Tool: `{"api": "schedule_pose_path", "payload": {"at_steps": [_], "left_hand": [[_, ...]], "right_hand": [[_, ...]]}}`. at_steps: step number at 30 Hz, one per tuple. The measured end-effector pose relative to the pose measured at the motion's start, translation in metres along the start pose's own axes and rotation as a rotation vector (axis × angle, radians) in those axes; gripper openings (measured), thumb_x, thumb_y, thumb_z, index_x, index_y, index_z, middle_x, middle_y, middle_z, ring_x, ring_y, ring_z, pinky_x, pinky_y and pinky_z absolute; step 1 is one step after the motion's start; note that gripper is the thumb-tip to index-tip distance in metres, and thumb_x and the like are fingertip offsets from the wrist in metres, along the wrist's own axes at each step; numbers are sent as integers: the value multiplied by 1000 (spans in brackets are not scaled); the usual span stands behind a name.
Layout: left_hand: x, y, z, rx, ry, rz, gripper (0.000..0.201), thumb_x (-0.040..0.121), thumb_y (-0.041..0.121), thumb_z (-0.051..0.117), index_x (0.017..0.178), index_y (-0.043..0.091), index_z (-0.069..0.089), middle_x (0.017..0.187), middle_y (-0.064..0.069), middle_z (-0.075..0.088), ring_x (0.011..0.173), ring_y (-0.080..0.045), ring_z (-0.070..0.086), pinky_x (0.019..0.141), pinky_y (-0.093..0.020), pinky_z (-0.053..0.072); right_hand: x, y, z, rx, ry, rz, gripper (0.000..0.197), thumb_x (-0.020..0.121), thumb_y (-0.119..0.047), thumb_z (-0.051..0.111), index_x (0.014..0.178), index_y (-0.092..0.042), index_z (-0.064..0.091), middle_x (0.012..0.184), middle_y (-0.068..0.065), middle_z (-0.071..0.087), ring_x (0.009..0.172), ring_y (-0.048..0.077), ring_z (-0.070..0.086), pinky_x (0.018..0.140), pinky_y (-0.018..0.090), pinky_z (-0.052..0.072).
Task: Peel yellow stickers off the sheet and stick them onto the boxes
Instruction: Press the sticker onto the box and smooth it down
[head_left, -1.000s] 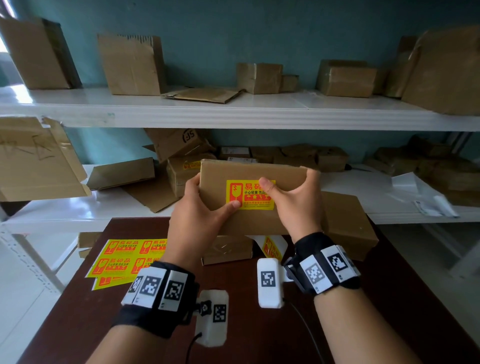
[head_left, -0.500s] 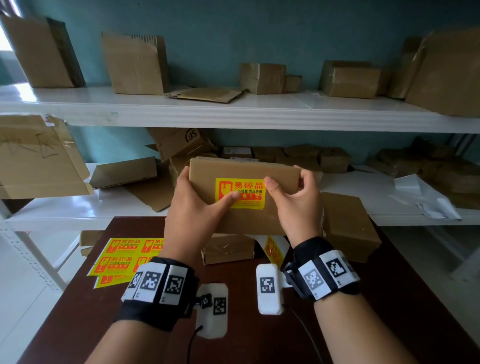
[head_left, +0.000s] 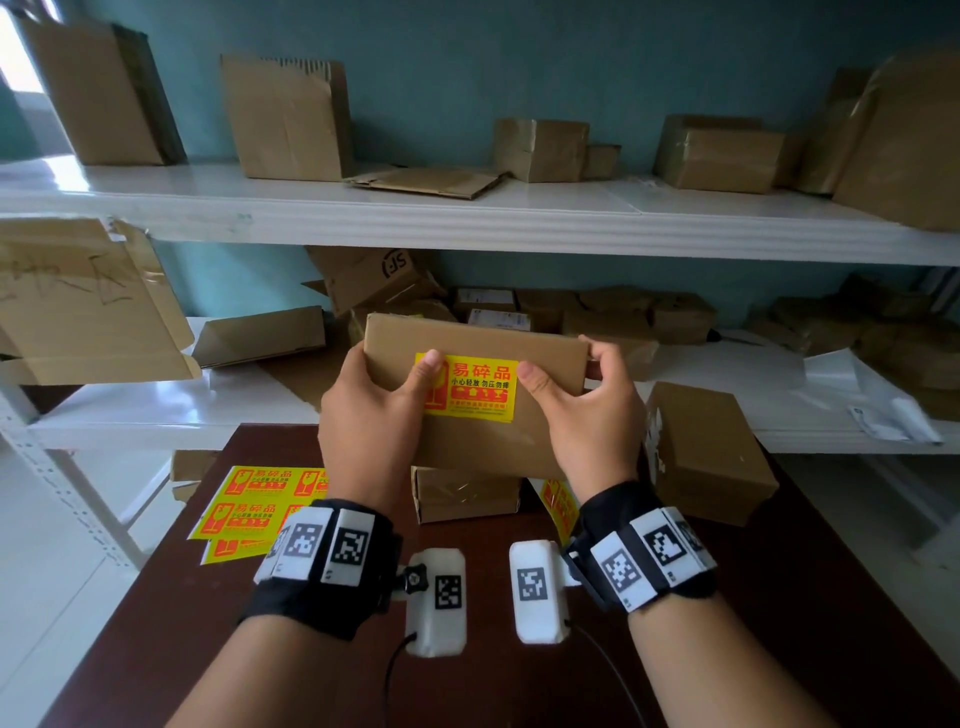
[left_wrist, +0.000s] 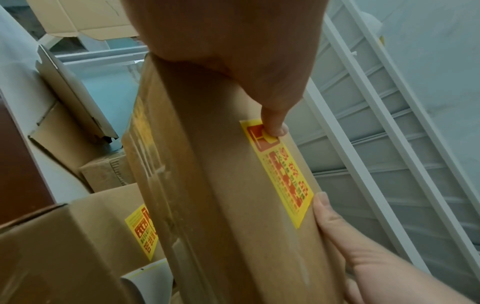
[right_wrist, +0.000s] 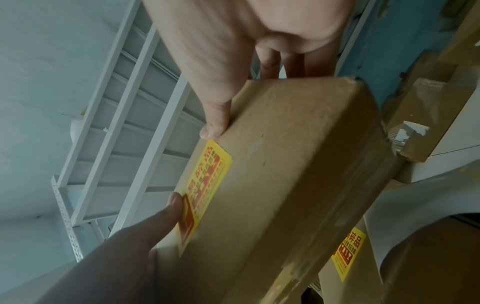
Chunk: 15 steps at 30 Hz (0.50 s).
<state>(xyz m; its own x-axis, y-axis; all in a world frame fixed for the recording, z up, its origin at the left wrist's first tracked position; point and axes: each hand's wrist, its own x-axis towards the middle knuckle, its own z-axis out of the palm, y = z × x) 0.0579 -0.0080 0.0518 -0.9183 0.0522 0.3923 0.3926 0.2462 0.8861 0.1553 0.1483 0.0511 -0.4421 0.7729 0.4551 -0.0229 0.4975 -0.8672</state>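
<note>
Box (head_left: 478, 384) held above surface (head_left: 810, 597), gripped by left hand (head_left: 371, 423) and right hand (head_left: 587, 415), fingers curled behind. Sticker (head_left: 475, 387) between thumbs: left thumb pressed on it, right thumb at edge. Sheet (head_left: 249, 499) left of left-hand fingers, on surface.

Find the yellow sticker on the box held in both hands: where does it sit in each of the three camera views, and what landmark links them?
Head: yellow sticker at centre, on the held box.
Left wrist: sticker right of centre, running down the box's right edge.
Right wrist: sticker left of centre, along the box's left edge.
Shared landmark: the left thumb pressing the sticker's red-icon end.
</note>
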Motion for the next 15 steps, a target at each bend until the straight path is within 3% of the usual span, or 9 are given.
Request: {"api": "schedule_pose_path", "payload": {"at_steps": [10,15], "left_hand": [[2,-3,3,-62,14,-38,49,79,62,63,109,23,67,96,6,71,91,-16,67,82,-45,57],[5,-5,2,-76,-19,-36,39,87,53,62,107,21,70,92,7,72,89,-14,68,76,-35,56]], "right_hand": [[1,4,0,0,-20,10,65,73,-54,82,124,-22,59,103,-8,71,91,6,69,76,33,61],[1,6,-1,-12,-18,16,65,74,-54,81,125,-22,58,105,-6,71,91,8,68,74,31,60]]}}
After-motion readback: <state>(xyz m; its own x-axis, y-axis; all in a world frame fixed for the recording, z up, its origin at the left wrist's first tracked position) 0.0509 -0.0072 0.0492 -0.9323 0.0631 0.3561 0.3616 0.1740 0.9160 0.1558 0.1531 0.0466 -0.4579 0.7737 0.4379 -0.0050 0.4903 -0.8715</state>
